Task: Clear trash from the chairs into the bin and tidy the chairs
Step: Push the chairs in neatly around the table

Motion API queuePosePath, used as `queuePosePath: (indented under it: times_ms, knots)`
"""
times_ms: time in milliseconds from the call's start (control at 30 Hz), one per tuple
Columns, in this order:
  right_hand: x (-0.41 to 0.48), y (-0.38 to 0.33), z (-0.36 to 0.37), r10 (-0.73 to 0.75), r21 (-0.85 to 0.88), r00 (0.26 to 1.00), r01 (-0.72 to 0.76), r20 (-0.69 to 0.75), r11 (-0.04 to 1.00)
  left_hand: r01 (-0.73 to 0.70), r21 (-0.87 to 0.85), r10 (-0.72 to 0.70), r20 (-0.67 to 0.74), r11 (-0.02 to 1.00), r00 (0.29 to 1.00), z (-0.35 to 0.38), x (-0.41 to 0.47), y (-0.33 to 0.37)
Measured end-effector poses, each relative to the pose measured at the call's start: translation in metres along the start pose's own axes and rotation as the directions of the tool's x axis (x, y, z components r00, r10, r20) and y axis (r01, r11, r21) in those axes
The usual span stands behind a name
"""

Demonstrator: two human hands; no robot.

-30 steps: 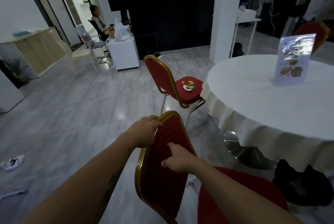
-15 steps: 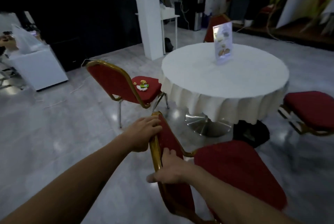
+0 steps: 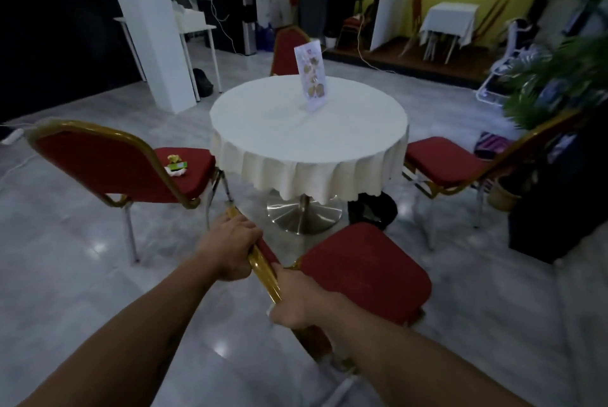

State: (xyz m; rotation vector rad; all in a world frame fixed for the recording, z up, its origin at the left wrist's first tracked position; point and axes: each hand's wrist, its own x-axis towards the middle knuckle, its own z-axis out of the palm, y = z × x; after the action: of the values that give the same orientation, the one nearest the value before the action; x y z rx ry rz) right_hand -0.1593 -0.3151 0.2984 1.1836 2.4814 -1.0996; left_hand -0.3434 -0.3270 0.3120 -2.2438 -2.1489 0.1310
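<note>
While the left hand (image 3: 230, 247) and the right hand (image 3: 299, 298) each curl tight round the gold backrest rail (image 3: 265, 271) of the near chair (image 3: 362, 271), left above right and almost touching, its red seat points toward the round table (image 3: 309, 130). A strip of bare floor lies between the seat's front edge and the hem of the white cloth. Four red chairs ring this one table. The left chair (image 3: 95, 166) has its seat edge just beside the cloth hem, and the right chair (image 3: 441, 163) has its seat close to the hem on the other side. The far chair (image 3: 289, 51) shows only its back beyond the tabletop. One small cluster of trash (image 3: 176, 165) lies on the left chair's seat, near its inner edge: a yellowish crumple, a green packet and a white scrap, three pieces as far as I can tell. One menu stand (image 3: 312, 76) rises upright on the table. A dark object (image 3: 371, 211) sits on the floor beside the table's metal base, but its kind cannot be told. Open grey tiles spread wide to the left of the near chair, while a plant (image 3: 559, 77) crowds the right side behind the right chair.
</note>
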Motion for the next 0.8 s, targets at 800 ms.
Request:
queuePosePath:
  times_ms: [800]
  knots:
    - [0.010,0.105,-0.095,-0.041,-0.312,0.989,-0.005,-0.140,0.950,0.208,-0.311,-0.191,0.084,0.927,0.978,0.008,0.040,0.052]
